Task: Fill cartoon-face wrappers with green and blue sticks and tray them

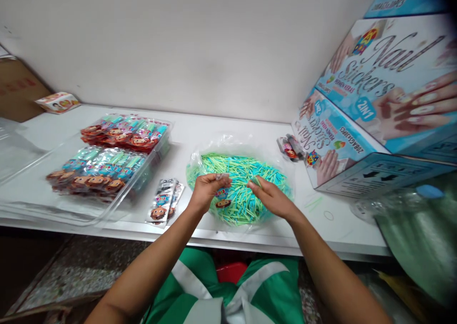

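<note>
A clear plastic bag [246,150] full of thin green and blue sticks [246,205] lies on the table in front of me. Over its left part, my left hand [207,190] pinches the top of a small printed sachet [223,199], whose cartoon face hangs below the fingers. My right hand [271,196] is above the right part of the sticks. Its fingers are closed on a few light green sticks [258,181]; how many cannot be made out. Left of the bag lie flat silver sachets [162,201] with the same cartoon face.
At the left, a clear plastic tray [117,208] holds two rows of filled sachets [98,171]. Blue Nail Stickers boxes [357,143] are stacked on the right, with small packets [291,146] beside them. A plastic bottle [389,205] lies near the right edge. The wall [200,47] rises behind the table.
</note>
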`<act>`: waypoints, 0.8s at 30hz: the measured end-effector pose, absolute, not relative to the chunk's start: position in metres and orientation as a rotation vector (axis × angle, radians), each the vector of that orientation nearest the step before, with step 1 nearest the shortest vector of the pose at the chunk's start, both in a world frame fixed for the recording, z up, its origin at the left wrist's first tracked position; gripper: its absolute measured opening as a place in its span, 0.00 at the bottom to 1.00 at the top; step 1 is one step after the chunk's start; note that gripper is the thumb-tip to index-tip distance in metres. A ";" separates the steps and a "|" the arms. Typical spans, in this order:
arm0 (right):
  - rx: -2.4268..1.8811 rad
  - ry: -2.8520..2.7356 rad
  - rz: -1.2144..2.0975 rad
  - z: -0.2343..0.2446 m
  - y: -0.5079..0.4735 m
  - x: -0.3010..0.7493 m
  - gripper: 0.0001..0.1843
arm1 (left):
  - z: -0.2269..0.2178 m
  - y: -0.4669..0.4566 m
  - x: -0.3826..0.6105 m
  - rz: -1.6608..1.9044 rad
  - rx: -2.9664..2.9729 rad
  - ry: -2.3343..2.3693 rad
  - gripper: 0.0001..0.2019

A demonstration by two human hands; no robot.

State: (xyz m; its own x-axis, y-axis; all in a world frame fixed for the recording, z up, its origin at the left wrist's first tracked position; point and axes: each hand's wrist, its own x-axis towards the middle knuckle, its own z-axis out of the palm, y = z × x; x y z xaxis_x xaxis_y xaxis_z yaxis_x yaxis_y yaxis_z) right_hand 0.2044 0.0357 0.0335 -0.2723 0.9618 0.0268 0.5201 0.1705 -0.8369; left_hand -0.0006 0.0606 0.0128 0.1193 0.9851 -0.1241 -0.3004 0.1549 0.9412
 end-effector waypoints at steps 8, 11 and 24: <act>-1.362 -2.485 0.647 0.080 0.043 0.198 0.21 | 0.020 0.055 0.005 0.992 1.197 1.044 0.13; -1.325 -2.551 0.614 0.077 0.045 0.193 0.20 | 0.020 0.053 0.005 0.972 1.291 1.069 0.12; -1.303 -2.555 0.639 0.070 0.050 0.192 0.15 | 0.014 0.046 0.001 0.924 1.459 1.081 0.16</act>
State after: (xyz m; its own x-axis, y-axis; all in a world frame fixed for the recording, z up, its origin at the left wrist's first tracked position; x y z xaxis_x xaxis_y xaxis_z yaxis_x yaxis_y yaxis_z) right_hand 0.1920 0.0501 0.0700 -0.5900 0.8073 -0.0155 0.7194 0.5169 -0.4640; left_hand 0.0010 0.0458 0.0139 0.2937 0.9559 -0.0034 0.1462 -0.0415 0.9884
